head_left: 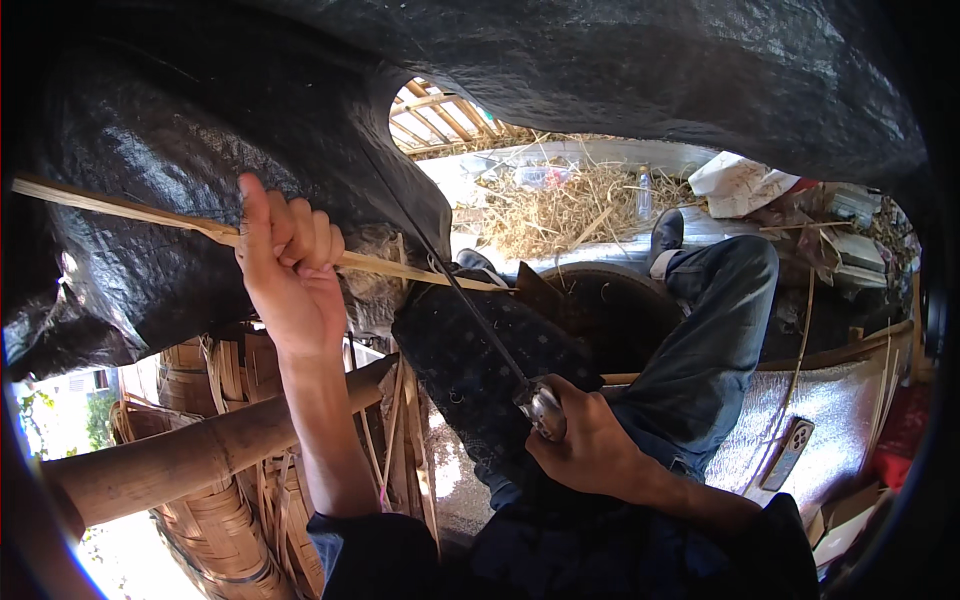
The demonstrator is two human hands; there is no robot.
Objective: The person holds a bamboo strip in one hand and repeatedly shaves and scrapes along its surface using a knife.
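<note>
Bamboo strip [385, 265], strawy floor [622, 250], tarpaulin [650, 70]

Daylight burns out the lower left, glare streaks the black sheeting [650, 80], and the fisheye rim darkens.

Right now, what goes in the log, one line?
left hand: holds strip; right hand: grips tool; tool: crosses strip, contact unclear; phone: lies right

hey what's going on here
The person's left hand grips a pale strip, which looks like split bamboo or wood. The right hand grips the near end of a long, thin dark tool. The tool crosses in front of the strip; whether they touch is unclear. Loose straw lies ahead.
</note>
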